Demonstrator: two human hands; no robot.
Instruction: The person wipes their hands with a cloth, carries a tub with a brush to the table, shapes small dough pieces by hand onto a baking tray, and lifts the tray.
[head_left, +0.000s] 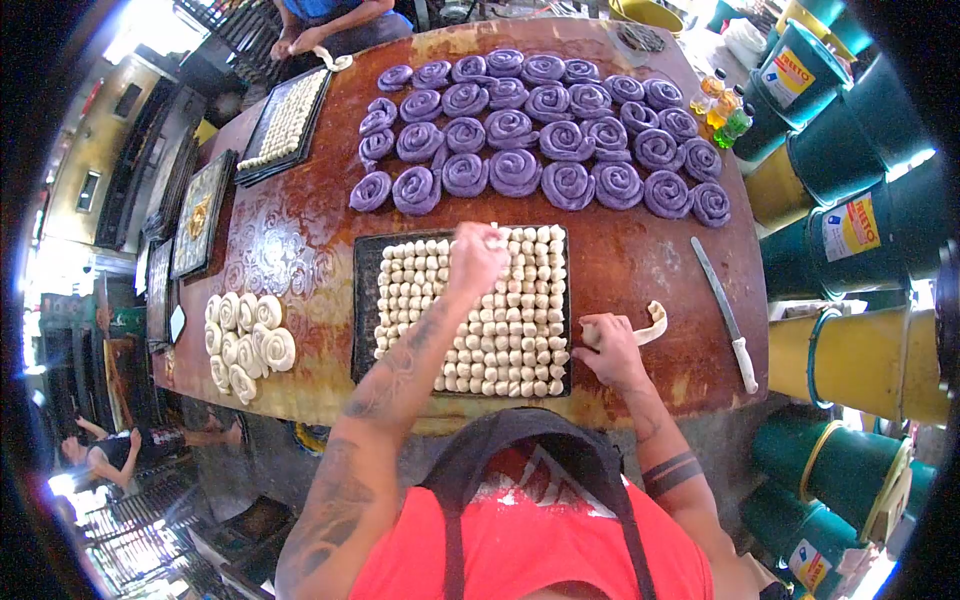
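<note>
A dark baking tray point(366, 300) lies before me, filled with rows of small pale dough pieces point(480, 345). My left hand point(478, 260) reaches over its far edge, fingers pinched on a small dough piece that they partly hide. At the tray's right side, my right hand point(612, 350) is closed around a strip of dough point(655, 322). The strip's free end curls onto the table to the right of the hand.
Purple dough coils point(515, 172) cover the table's far half. Pale coils point(240, 350) lie at left, a long knife point(722, 310) at right. Another filled tray point(285, 125) sits near a person's hands point(295, 42). Bottles point(735, 125) and buckets point(850, 230) line the right side.
</note>
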